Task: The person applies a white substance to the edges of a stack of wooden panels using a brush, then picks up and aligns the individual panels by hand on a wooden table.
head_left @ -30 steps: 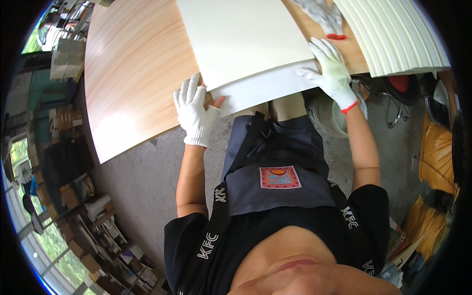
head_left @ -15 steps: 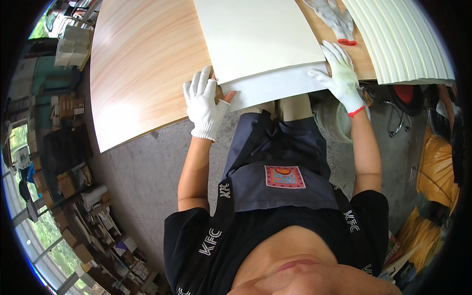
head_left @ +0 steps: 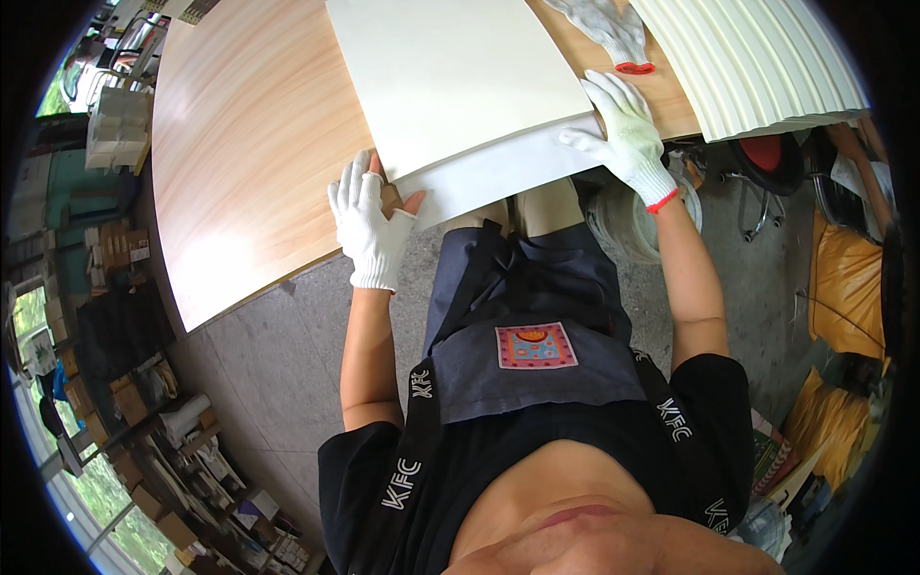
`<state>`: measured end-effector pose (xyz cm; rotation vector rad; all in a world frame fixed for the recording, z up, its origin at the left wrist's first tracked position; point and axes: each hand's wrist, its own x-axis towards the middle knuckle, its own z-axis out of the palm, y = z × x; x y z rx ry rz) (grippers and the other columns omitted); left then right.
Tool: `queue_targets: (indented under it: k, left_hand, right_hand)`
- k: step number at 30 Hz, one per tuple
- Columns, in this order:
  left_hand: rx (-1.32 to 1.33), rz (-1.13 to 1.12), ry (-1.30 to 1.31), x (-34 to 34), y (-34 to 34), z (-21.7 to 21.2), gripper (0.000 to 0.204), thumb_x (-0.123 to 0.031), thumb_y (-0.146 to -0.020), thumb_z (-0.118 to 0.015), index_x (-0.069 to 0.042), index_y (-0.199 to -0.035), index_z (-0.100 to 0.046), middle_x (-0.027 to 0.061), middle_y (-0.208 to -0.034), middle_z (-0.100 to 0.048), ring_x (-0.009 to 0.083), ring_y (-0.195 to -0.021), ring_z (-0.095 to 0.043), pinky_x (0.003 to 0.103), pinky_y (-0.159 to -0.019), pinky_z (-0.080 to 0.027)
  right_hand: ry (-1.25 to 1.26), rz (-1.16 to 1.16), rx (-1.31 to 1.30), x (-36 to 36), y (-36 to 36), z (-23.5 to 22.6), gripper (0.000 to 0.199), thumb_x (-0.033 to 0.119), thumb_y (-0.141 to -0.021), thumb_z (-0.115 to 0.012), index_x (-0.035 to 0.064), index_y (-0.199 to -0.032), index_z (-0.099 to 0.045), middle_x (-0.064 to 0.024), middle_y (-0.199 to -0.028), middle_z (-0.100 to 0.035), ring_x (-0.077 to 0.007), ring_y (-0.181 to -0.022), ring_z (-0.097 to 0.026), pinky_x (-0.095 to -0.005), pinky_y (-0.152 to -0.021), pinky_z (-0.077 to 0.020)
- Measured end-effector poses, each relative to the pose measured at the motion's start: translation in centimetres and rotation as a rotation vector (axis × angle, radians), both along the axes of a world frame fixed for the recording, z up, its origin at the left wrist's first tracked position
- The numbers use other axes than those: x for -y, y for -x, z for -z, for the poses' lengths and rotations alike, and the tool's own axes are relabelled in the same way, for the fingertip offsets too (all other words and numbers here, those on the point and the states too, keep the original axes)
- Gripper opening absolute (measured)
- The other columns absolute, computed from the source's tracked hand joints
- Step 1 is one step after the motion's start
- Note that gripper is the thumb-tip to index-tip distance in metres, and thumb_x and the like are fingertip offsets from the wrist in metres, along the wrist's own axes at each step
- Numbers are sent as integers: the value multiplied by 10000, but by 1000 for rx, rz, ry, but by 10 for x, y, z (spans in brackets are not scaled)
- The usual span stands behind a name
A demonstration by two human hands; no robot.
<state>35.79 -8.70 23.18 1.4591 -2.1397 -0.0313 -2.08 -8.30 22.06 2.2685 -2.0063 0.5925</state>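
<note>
A white board [head_left: 460, 81] lies on the wood-grain table [head_left: 249, 144]. Below its near edge shows a strip of white sheet [head_left: 498, 172], reaching past the table's front edge. My left hand [head_left: 367, 225], in a white glove with the thumb and a fingertip bare, rests at the left corner of board and sheet, fingers outstretched. A small brown patch between its thumb and fingers cannot be made out. At the right corner, my right hand [head_left: 623, 134], in a white glove with a red cuff, lies with fingers extended and thumb over the sheet.
A loose grey-white glove [head_left: 609, 34] lies beyond my right hand. Cream corrugated panels [head_left: 757, 67] are piled at the right. Under the table edge stand a translucent bucket [head_left: 628, 216] and a wheeled chair [head_left: 767, 182]. Crowded shelves [head_left: 134, 383] line the left.
The whole view has shifted and turned slightly, so table and hands appear further left. Both hands stay at the two corners of the board and sheet.
</note>
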Motion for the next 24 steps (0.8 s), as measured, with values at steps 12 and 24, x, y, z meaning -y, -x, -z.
queue_targets:
  k: [12,24]
  left_hand:
    - [-1,49,0,2,2,-8,459,-258,-691,-891,13,-971,-649,172,-1332,-641,355,-1195,-573,466,-1018,-414]
    - [-45,37,-22,3,1,-5,488,-289,-689,-894,7,-999,-660,166,-1336,-629,350,-1231,-546,492,-1043,-383]
  right_hand:
    - [30,-10,-17,1,1,2,910,704,-826,-683,56,-1446,-532,-118,-1535,-477,-313,-1456,-385,-470,-1210,-293]
    - [8,-1,3,2,0,2,885,664,-838,-698,67,-1463,-511,-114,-1542,-476,-315,-1469,-366,-472,-1228,-254]
